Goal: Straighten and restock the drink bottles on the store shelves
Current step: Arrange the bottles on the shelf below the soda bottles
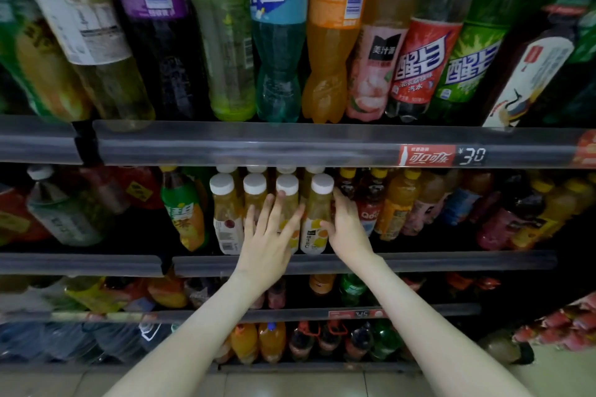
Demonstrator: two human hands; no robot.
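Several white-capped yellow juice bottles stand in a row on the middle shelf (pixel 451 263). My left hand (pixel 271 235) lies flat with straight, spread fingers against the third bottle (pixel 288 185) of the row. My right hand (pixel 346 229) curls round the rightmost white-capped bottle (pixel 317 216), thumb on its label and fingers behind its right side. More white caps show in the row behind.
Large soda bottles (pixel 277 35) fill the shelf above, behind a clear rail (pixel 290 145) with a red price tag (pixel 442 155). Green tea bottle (pixel 183 213) stands left of the juices, yellow-capped bottles (pixel 396 203) right. Lower shelves hold more drinks; the tiled floor (pixel 290 385) lies below.
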